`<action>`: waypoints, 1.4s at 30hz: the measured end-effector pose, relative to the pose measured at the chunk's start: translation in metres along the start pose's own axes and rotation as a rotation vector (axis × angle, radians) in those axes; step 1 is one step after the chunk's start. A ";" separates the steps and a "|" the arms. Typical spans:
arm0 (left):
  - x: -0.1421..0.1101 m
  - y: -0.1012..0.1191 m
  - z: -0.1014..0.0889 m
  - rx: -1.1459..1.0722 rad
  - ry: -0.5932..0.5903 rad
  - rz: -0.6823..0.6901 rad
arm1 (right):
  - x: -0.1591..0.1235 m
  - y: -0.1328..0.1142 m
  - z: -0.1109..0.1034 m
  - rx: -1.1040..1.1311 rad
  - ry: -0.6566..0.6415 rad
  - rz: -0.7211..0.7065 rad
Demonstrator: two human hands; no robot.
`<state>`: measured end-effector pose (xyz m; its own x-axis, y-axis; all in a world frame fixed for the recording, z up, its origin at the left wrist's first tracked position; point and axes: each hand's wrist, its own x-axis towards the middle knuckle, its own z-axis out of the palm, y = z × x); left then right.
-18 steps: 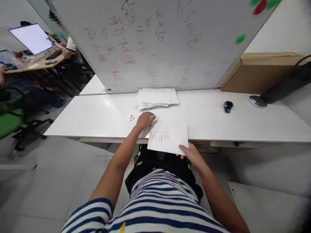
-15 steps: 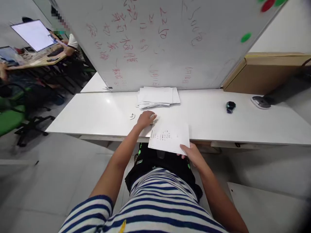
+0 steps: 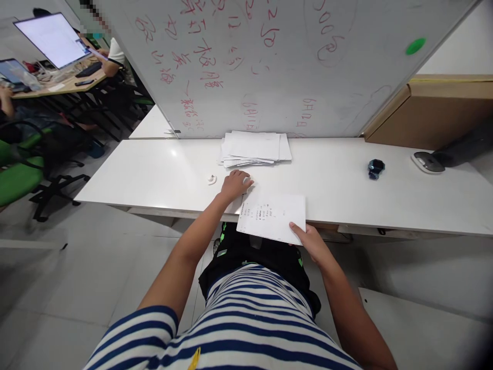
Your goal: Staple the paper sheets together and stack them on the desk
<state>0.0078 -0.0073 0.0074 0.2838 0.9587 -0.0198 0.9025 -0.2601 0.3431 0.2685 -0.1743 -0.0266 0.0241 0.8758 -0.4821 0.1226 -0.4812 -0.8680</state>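
My right hand (image 3: 310, 240) grips the near right corner of a white sheet of paper (image 3: 288, 210), thumb on top and fingers underneath. Handwritten dark lines run across the sheet's left half, and its near part hangs past the desk edge. My left hand (image 3: 235, 185) rests at the sheet's far left corner, over the desk, its fingers curled. A pale bit shows between thumb and forefinger, but what lies under that hand is hidden. Just left of it is a small white curved object (image 3: 211, 179). Beyond it lies a stack of white papers (image 3: 254, 146).
A whiteboard (image 3: 223, 67) with red writing stands along the back of the white desk (image 3: 154, 174). On the right are a dark watch (image 3: 375, 168), a grey-and-white mouse-like object (image 3: 428, 162) and a cardboard box (image 3: 427, 115). People sit at another table (image 3: 57, 87) to the left.
The view has shifted slightly, so the desk things appear a little further right and up. Both hands keep nearly the same places, with the sheet still in my right hand.
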 end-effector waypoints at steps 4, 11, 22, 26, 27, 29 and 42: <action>0.001 0.003 0.000 0.074 -0.092 0.046 | 0.002 0.007 -0.006 0.080 0.024 0.026; 0.007 0.002 0.003 0.110 -0.152 0.060 | 0.007 0.020 -0.003 0.110 0.040 0.041; 0.008 -0.008 -0.004 -0.005 -0.186 0.034 | 0.003 0.015 -0.003 0.085 0.059 -0.100; 0.008 -0.008 -0.014 -0.268 -0.147 0.009 | -0.001 0.010 -0.007 -0.007 0.123 -0.166; 0.006 -0.008 -0.017 -0.369 -0.117 0.008 | -0.001 0.008 -0.012 -0.039 0.138 -0.179; 0.000 -0.007 -0.022 -0.524 -0.014 0.009 | 0.001 0.002 -0.027 -0.140 0.190 -0.209; -0.077 -0.014 0.028 -0.044 0.466 -0.052 | 0.079 -0.036 -0.079 -1.007 0.625 -0.318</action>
<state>-0.0178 -0.0811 -0.0217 0.0540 0.9223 0.3827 0.8942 -0.2153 0.3926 0.3440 -0.0852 -0.0240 0.2912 0.9497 0.1153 0.9149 -0.2412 -0.3236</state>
